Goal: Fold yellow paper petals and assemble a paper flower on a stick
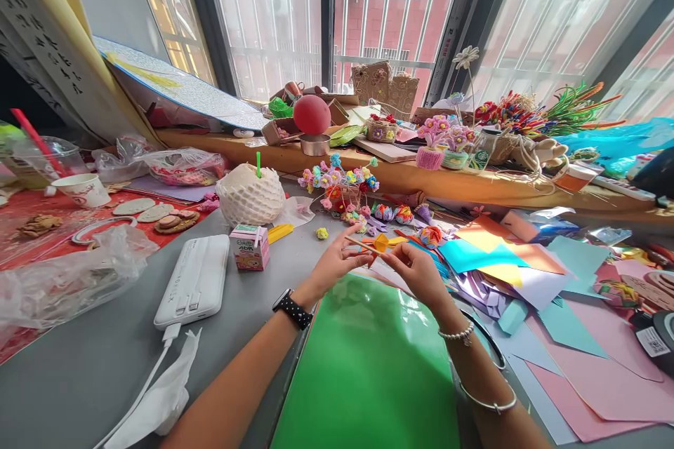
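In the middle of the head view both hands meet above the top edge of a green sheet (363, 372). Between them lies a thin light-brown stick (362, 245), slanting down to the right. My left hand (334, 263) has its fingers around the left end of the stick, index finger and thumb stretched past it. With thumb and fingertips, my right hand (420, 272) pinches the stick's right end. Just behind the fingers shows a small yellow-orange folded paper piece (382, 243); whether it touches the stick I cannot tell. Rolled multicoloured paper balls (431, 236) lie beyond the right hand.
On the left are a white power bank (194, 277) with a cable, a pink drink carton (249, 248) and a foam-netted coconut (250, 195). Behind the hands stands a bunch of small crafted flowers (340, 182). Coloured paper sheets (573, 344) spread over the right side.
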`<state>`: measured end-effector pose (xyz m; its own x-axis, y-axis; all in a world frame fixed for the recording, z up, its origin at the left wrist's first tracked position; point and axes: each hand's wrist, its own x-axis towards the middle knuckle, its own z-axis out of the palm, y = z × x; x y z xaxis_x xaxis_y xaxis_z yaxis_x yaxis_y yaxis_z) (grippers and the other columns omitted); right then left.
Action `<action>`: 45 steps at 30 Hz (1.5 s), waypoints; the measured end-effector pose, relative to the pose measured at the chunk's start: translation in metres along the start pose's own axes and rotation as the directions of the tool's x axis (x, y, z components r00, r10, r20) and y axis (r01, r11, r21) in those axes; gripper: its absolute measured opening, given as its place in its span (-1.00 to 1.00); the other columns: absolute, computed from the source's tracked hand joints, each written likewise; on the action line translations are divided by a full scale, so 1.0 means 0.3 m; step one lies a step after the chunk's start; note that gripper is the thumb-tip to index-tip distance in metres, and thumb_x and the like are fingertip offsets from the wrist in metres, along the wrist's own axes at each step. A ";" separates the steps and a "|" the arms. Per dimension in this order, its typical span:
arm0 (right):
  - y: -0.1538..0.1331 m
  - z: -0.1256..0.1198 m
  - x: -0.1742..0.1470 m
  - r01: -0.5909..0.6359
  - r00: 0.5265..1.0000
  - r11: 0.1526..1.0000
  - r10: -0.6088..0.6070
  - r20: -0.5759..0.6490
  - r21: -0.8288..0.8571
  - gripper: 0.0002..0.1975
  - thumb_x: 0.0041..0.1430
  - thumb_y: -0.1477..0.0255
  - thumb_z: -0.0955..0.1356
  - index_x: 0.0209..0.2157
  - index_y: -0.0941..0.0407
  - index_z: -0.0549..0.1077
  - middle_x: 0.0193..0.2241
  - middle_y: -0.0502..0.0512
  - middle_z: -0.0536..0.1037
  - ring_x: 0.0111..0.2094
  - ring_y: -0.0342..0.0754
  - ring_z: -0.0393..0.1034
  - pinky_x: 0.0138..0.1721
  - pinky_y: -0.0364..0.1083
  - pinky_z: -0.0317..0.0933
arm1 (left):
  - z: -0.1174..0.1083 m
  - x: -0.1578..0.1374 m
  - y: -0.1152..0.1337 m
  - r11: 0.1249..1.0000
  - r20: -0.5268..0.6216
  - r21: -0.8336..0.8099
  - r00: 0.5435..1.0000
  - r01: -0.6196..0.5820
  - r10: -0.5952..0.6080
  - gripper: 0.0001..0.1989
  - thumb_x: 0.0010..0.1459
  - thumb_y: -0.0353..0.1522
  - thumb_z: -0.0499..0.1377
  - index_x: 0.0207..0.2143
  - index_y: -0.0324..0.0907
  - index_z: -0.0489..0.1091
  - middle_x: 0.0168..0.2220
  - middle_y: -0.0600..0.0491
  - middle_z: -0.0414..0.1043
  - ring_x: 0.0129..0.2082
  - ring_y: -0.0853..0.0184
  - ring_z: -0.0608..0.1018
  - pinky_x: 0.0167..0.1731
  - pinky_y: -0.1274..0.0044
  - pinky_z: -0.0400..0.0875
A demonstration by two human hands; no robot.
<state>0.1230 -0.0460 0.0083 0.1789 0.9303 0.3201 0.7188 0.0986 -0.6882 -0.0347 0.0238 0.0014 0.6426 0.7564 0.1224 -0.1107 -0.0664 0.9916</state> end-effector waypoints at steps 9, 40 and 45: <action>-0.022 0.014 -0.014 0.100 0.994 0.991 -0.104 -0.044 -0.087 -0.70 0.02 0.19 0.24 -0.56 0.14 0.26 -0.61 -0.02 0.34 -0.58 -0.19 0.16 -0.58 -0.20 0.02 | 0.029 -0.009 -0.003 0.999 0.046 0.001 0.998 -0.039 0.039 -0.54 -0.15 -0.36 0.23 -0.14 -0.22 0.23 -0.26 0.01 0.37 -0.31 0.37 0.43 -0.34 0.56 0.32; -0.031 -0.002 -0.009 0.243 0.962 0.958 -0.258 -0.084 -0.152 -0.76 -0.01 0.28 0.30 -0.62 0.13 0.34 -0.61 0.01 0.40 -0.49 -0.10 0.18 -0.43 -0.13 0.07 | 0.057 -0.019 -0.016 0.993 -0.035 -0.011 0.993 -0.117 0.117 -0.60 -0.12 -0.38 0.21 -0.16 -0.21 0.24 -0.17 -0.03 0.35 -0.21 0.31 0.44 -0.20 0.47 0.34; -0.034 -0.001 -0.014 0.250 0.953 0.954 -0.272 -0.131 -0.164 -0.75 0.00 0.26 0.29 -0.60 0.13 0.34 -0.59 0.01 0.38 -0.47 -0.10 0.18 -0.39 -0.13 0.07 | 0.056 -0.018 -0.017 0.991 -0.031 -0.041 0.991 -0.131 0.130 -0.60 -0.12 -0.39 0.20 -0.16 -0.22 0.23 -0.17 -0.04 0.35 -0.20 0.30 0.43 -0.17 0.46 0.32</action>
<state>0.1151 -0.0509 0.0141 0.0625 0.8138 0.5778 0.8409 0.2689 -0.4697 -0.0249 0.0090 -0.0035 0.5992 0.7610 0.2487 -0.2246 -0.1383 0.9646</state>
